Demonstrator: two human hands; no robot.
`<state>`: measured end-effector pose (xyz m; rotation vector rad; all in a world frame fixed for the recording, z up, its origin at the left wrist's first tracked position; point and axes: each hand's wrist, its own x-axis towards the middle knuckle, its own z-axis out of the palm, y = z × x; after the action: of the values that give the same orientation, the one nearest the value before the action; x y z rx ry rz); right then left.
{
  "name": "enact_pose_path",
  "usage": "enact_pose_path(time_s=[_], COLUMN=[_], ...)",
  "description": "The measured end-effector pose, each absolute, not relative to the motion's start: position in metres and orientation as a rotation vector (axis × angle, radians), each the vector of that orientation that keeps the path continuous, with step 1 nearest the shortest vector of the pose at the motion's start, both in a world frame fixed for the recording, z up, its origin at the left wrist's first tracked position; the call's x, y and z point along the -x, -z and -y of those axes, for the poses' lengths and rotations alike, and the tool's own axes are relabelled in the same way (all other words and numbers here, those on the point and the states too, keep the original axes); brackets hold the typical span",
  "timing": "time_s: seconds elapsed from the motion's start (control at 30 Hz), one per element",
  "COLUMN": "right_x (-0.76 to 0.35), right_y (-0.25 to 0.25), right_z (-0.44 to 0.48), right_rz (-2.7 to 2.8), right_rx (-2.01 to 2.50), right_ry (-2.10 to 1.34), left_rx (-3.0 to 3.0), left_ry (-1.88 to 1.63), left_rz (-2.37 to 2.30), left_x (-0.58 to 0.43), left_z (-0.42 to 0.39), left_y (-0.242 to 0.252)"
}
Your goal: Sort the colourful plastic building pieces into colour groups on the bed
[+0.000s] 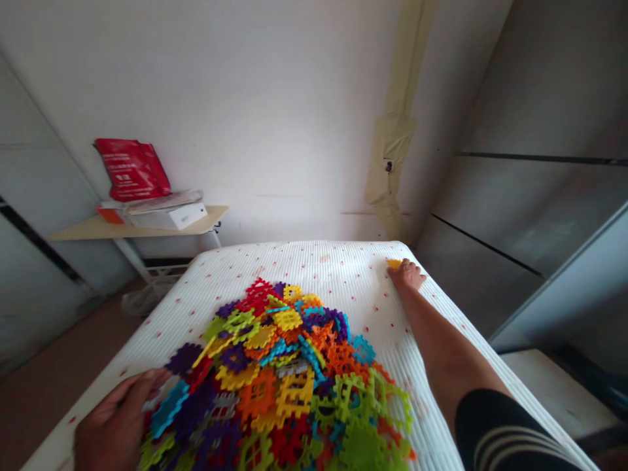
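Observation:
A heap of plastic interlocking pieces (pixel 260 337) with toothed edges, in many colours, covers the near middle of the white padded surface. At the heap's left side is my left hand (pixel 118 418), fingers pinched together at the edge of a dark purple interlocking piece (pixel 184 358). A blue piece (pixel 169 409) leans just beneath those fingertips. My right hand (pixel 410 276) reaches out to the far right corner of the surface. Between its thumb and index finger shows a yellow interlocking piece (pixel 394 263), partly hidden by the hand.
The white ribbed cover (pixel 314 258) with red dots drops off at its edges. Beyond its left side a small table (pixel 88 229) bears a white box (pixel 184 214) and a red bag (pixel 130 170). Grey cabinets (pixel 530 203) stand to the right, and a wall with an outlet (pixel 388 165) lies behind.

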<state>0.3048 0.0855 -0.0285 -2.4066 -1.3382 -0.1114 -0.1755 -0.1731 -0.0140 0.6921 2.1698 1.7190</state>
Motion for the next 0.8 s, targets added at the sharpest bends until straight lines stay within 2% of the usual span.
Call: enact_pose_path(time_s=[0.2,0.43,0.57,0.8], right_x=[-0.310,-0.316,-0.318,-0.308], right_y=[0.034,0.041,0.042,0.033], right_z=[-0.090,-0.084,-0.062,-0.003], right_rz=[1.396,1.285,1.131,1.339], right_rx=[2.364,2.238,2.035,1.863], right_ry=[0.092,0.048,-0.082,-0.298], left_rx=[-0.612,-0.691,-0.688,-0.711], left_ry=[-1.696,-1.775,-1.855,-1.966], left_rz=[-2.099,-2.027,-1.922,-1.794], left_x=[0.171,0.183,0.192,0.198], left_z=[0.170,0.168,0.166,0.165], left_y=[0.005,0.025,0.037,0.043])
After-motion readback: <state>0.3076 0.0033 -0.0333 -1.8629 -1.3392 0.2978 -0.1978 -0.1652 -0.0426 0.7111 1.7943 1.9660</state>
